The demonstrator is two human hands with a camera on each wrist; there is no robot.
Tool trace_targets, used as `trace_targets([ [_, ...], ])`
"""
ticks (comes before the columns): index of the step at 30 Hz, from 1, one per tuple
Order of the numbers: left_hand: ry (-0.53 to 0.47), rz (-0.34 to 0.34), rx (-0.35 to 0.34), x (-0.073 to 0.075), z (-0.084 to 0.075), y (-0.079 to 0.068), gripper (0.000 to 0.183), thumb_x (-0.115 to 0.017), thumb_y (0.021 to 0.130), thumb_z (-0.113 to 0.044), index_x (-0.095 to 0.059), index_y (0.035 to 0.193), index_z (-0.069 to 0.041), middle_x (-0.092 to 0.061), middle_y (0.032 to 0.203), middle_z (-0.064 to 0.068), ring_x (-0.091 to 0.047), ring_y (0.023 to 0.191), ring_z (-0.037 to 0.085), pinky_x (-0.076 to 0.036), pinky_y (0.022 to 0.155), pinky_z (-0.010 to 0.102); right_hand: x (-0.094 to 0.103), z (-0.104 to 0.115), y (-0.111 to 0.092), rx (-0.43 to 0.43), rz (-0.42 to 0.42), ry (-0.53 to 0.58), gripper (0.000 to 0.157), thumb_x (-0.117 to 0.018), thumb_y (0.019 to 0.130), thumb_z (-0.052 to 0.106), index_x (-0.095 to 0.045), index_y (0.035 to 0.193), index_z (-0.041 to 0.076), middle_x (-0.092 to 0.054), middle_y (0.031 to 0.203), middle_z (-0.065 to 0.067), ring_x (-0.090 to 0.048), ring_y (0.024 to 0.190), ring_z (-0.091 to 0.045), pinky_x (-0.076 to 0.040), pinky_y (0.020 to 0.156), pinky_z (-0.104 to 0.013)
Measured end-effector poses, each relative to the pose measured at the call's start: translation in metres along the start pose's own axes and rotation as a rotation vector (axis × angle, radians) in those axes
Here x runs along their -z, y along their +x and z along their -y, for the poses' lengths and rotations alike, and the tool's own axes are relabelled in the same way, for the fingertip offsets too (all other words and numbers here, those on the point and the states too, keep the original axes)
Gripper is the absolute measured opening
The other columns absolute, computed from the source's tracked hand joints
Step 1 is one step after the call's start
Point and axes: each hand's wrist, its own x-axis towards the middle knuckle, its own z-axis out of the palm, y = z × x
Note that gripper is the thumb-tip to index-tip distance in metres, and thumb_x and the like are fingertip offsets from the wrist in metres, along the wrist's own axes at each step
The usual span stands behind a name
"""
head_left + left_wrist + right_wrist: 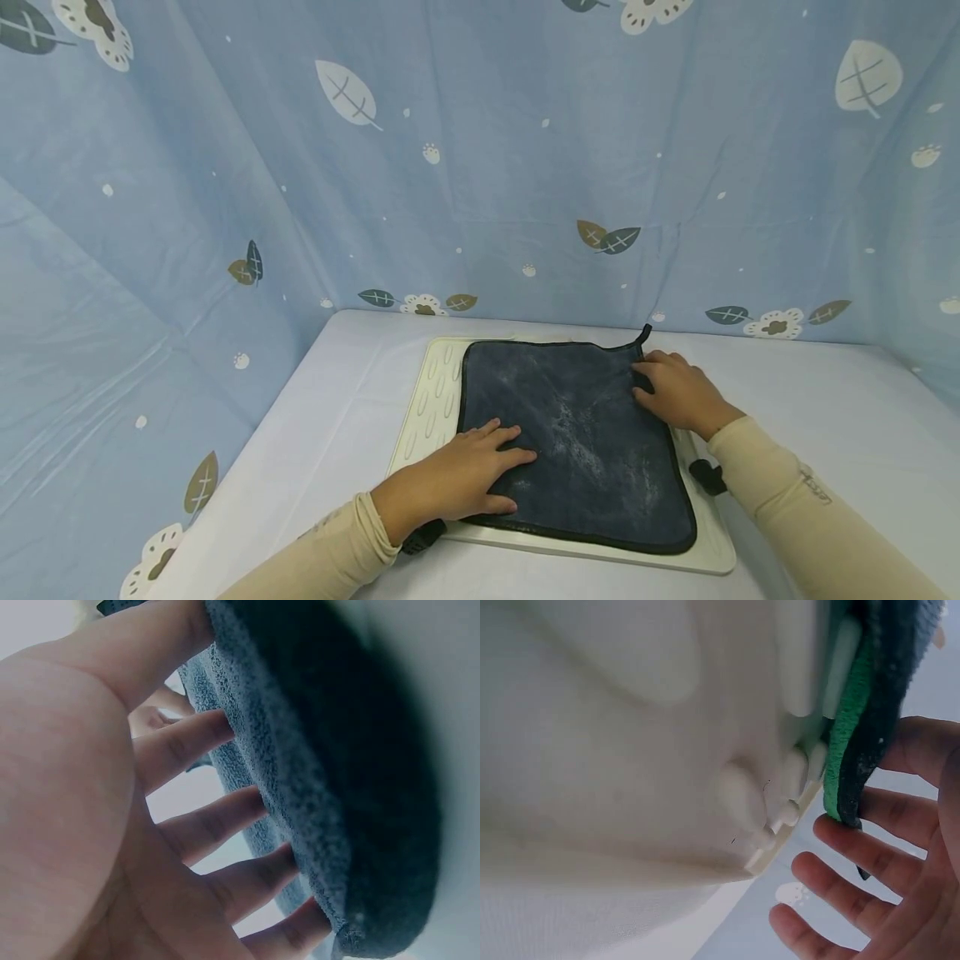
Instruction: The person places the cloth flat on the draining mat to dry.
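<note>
A dark blue-grey cloth (pixel 570 442) with black edging lies over a cream board with oval bumps (pixel 431 400). A small black loop (pixel 645 333) sticks up from the cloth's far right corner. Spread across the cloth's near left part, my left hand (pixel 465 475) touches it with its fingertips; in the left wrist view they meet the fuzzy surface (pixel 255 742). My right hand (pixel 678 387) rests at the far right edge, below the loop. Its fingers lie fairly straight against the edge in the right wrist view, where a green underside (pixel 847 750) shows.
The board lies on a white-covered table (pixel 360 358). Behind and to the left hangs a blue curtain (pixel 480 167) with a leaf pattern. Black wrist straps (pixel 707 477) show by the board's sides.
</note>
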Motion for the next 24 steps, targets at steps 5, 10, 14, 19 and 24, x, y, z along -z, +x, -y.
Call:
trace_targets([
  [5, 0.001, 0.0, 0.001, 0.0, 0.0, 0.0, 0.065, -0.069, 0.091, -0.049, -0.045, 0.15, -0.033, -0.036, 0.161, 0.005, -0.032, 0.15, 0.035, -0.038, 0.114, 0.052, 0.0, 0.0, -0.001, -0.012, 0.005, 0.001, 0.045, -0.066, 0.094, 0.021, -0.063, 0.129, -0.006, -0.056, 0.133, -0.029, -0.055, 0.118, -0.049, -0.048, 0.086, -0.065],
  [10, 0.0, 0.001, 0.0, 0.0, 0.001, 0.0, 0.065, -0.069, 0.091, -0.049, -0.045, 0.15, -0.033, -0.035, 0.161, 0.005, -0.032, 0.15, 0.034, -0.038, 0.115, 0.052, -0.001, 0.0, -0.001, -0.036, 0.033, 0.003, 0.046, -0.066, 0.095, 0.022, -0.062, 0.13, -0.007, -0.055, 0.135, -0.031, -0.054, 0.12, -0.05, -0.046, 0.088, -0.068],
  [14, 0.001, 0.004, 0.0, 0.0, 0.0, 0.0, 0.065, -0.069, 0.091, -0.049, -0.045, 0.15, -0.034, -0.035, 0.161, 0.005, -0.032, 0.15, 0.034, -0.038, 0.114, 0.052, -0.002, 0.0, -0.002, -0.059, 0.07, 0.014, 0.049, -0.066, 0.095, 0.024, -0.06, 0.132, -0.007, -0.053, 0.137, -0.032, -0.053, 0.121, -0.051, -0.045, 0.09, -0.069],
  [19, 0.004, 0.007, 0.001, 0.0, 0.0, 0.001, 0.066, -0.069, 0.091, -0.049, -0.045, 0.15, -0.034, -0.035, 0.161, 0.005, -0.032, 0.15, 0.035, -0.038, 0.114, 0.052, -0.003, -0.001, -0.004, -0.071, 0.102, 0.002, 0.055, -0.066, 0.095, 0.027, -0.056, 0.136, -0.007, -0.05, 0.141, -0.033, -0.051, 0.124, -0.053, -0.044, 0.09, -0.071],
  [24, 0.002, 0.008, 0.0, -0.001, 0.0, 0.001, 0.066, -0.068, 0.091, -0.049, -0.044, 0.15, -0.034, -0.035, 0.162, 0.004, -0.032, 0.15, 0.035, -0.038, 0.114, 0.052, 0.001, 0.006, -0.013, -0.063, 0.061, -0.039, 0.064, -0.068, 0.093, 0.03, -0.049, 0.143, -0.006, -0.041, 0.149, -0.033, -0.043, 0.13, -0.058, -0.04, 0.092, -0.074],
])
